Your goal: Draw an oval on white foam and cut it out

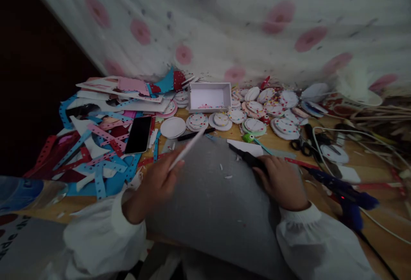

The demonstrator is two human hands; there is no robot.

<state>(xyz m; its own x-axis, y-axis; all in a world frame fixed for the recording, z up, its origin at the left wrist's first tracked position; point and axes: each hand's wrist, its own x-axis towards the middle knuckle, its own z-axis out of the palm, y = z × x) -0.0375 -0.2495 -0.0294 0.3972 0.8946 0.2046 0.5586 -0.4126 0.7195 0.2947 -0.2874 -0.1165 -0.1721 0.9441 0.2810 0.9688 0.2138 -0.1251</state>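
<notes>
While the left hand (154, 186) pinches a thin white strip (188, 148), the right hand (282, 181), closed around a black cutter (247, 159), should press steadily on the grey mat (212, 203).

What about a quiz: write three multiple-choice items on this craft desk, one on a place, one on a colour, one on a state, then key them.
1. Where does the black phone lie?
A. on the paper strips left of the grey mat
B. inside the white box
C. under the scissors

2. What colour is the glue gun at the right?
A. yellow
B. blue
C. white

3. What is the left hand doing?
A. lying flat and open
B. holding a thin white strip
C. gripping the scissors

Key: 1 A, the phone rests on the blue and pink strips beside the grey mat. 2 B, its body is blue, with a small red light. 3 B, the fingers pinch the white strip, which slants up over the mat.
</notes>
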